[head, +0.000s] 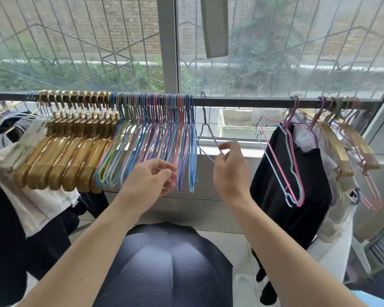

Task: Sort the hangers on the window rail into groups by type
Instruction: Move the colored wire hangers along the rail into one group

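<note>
**Hanger sort at window rail: both hands on wire hangers**

Dark metal window rail [242, 102] runs across the frame in front of the glass.

Left portion of rail: a packed row of gold plastic hangers [60, 151], hooks side by side. Directly to their right, touching, a dense bunch of thin pastel coated wire hangers [155, 138] in blue, pink, green and purple.

Just right of that bunch, apart from it by a small gap, one thin dark wire hanger [205, 129] hangs alone on the rail, tilted.

Right hand [230, 167]: thumb and forefinger pinch the lower arm of the dark wire hanger; remaining fingers loosely curled. Grip closed on that hanger.

Left hand [151, 176]: fingers curled at the lower ends of the pastel bunch, fingertips pinching what looks like one pale wire there; which hanger exactly cannot be told.

Right portion of rail, well apart from the sorted groups: a mixed cluster. Two loose wire hangers, pink and pale blue [284, 165], hang in front of a black garment [308, 196]. Further right, more gold plastic hangers [341, 147] interleaved with pink and purple wire ones, some carrying pale cloth.

Far left: white and dark garments [31, 196] hang beneath the gold row.

Below the hands: an open dark navy umbrella [164, 267] on the tiled floor.
</note>
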The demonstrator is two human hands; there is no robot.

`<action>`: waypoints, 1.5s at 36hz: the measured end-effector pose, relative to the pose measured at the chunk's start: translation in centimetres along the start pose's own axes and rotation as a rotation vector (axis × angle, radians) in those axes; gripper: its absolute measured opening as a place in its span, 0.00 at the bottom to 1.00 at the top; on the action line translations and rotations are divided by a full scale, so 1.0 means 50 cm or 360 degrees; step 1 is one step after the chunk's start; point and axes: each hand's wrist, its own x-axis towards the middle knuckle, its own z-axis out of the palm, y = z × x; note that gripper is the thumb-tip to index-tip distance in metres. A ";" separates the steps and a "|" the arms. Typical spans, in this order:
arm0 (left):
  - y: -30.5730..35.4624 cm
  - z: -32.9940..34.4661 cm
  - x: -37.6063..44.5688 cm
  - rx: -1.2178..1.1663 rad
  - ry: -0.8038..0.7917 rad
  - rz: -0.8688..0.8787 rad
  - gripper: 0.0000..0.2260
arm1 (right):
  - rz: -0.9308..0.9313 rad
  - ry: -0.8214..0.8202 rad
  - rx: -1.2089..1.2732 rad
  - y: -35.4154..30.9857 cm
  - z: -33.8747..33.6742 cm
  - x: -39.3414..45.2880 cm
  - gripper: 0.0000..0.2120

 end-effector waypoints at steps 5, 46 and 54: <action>0.001 -0.001 -0.003 0.0011 -0.0007 -0.0020 0.09 | 0.0113 -0.0002 -0.0052 -0.044 -0.021 0.052 0.10; -0.579 -0.042 -0.126 0.0791 -0.0532 -0.0895 0.20 | 0.1456 -0.1207 0.0935 0.300 -0.162 -0.127 0.13; -0.502 -0.174 -0.141 -0.0081 -0.0548 -0.1104 0.17 | 0.1732 -0.0878 0.0905 0.439 -0.145 -0.163 0.10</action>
